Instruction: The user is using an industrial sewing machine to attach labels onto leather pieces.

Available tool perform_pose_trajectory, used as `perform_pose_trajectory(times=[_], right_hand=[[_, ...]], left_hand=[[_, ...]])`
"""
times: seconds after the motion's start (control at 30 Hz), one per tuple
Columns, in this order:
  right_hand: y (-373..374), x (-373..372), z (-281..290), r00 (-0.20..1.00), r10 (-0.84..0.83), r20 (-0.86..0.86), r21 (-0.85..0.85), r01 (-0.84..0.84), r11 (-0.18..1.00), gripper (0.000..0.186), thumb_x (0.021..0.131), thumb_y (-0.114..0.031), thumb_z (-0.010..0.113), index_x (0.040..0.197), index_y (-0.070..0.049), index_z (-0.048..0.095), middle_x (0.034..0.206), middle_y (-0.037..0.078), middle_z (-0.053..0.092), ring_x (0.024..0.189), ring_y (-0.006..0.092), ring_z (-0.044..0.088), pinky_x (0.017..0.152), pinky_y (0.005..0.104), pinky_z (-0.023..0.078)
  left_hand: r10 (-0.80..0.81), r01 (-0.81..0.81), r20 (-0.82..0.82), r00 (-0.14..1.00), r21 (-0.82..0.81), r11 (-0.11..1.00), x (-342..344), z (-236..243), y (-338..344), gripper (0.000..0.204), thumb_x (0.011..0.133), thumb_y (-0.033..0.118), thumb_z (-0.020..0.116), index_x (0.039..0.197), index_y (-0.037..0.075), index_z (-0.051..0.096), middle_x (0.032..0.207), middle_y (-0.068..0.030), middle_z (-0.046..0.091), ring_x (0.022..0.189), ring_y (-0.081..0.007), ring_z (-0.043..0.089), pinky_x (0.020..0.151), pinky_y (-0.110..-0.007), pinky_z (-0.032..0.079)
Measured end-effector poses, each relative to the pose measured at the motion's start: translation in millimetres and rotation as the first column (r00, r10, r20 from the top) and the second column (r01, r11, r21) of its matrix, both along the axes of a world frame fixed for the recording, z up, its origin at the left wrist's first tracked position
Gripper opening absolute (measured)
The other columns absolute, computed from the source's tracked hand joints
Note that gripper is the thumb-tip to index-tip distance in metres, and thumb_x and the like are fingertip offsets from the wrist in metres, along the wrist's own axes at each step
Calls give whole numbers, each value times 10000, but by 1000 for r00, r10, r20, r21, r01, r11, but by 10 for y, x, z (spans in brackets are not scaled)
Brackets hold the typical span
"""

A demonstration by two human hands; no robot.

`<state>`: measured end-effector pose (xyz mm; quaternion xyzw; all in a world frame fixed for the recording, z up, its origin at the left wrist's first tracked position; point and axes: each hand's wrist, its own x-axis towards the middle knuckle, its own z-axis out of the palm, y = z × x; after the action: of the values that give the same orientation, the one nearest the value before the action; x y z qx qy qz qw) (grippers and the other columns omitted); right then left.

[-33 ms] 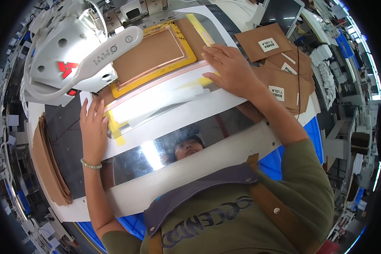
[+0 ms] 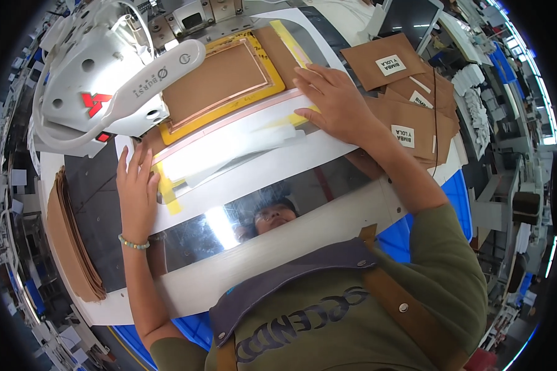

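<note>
My left hand [image 2: 137, 195] lies flat, fingers slightly apart, at the left edge of a white sheet [image 2: 198, 201] marked with yellow tape [image 2: 169, 196]. Over at the right end, my right hand [image 2: 337, 105] rests palm down with fingers stretched, its tips beside a second strip of yellow tape [image 2: 291, 42]. Between the hands and beyond them, a yellow rectangular frame [image 2: 277, 77] sits on a flat brown piece [image 2: 213, 80], which shows through its opening. Brown material also shows under the left fingertips. Neither hand grips anything visible.
A white sewing machine head [image 2: 68, 77] with a lamp arm [image 2: 167, 74] overhangs the far left. Brown sheets [image 2: 74, 247] are stacked at left; brown pieces with white labels [image 2: 368, 55] lie at right. A shiny metal plate [image 2: 328, 179] runs nearer me, with blue plastic [image 2: 457, 198] below the table.
</note>
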<state>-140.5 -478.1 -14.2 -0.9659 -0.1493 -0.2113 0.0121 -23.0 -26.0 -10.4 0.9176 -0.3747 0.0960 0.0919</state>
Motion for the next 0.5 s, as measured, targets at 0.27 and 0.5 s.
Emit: perform_pose_trajectory(times=[0.27, 0.5], right_hand=[[-21, -93, -55, 991, -102, -90, 6, 103, 995, 527, 1071, -419, 608, 1400, -10, 654, 1574, 109, 552, 1527, 302, 413, 1235, 518, 328], [-36, -72, -39, 989, -147, -30, -29, 147, 989, 506, 1083, -424, 589, 1314, 10, 709, 1503, 145, 615, 1503, 296, 441, 1238, 517, 330]], left_hand=[[0, 1, -57, 998, 19, 1000, -28, -56, -8, 527, 1048, 136, 570, 1569, 66, 539, 1692, -101, 450, 1588, -389, 316, 1296, -499, 265], [-45, 46, -65, 997, 17, 999, -14, -71, -14, 519, 1099, 210, 467, 1611, 133, 515, 1738, -83, 378, 1608, -363, 293, 1295, -495, 233]])
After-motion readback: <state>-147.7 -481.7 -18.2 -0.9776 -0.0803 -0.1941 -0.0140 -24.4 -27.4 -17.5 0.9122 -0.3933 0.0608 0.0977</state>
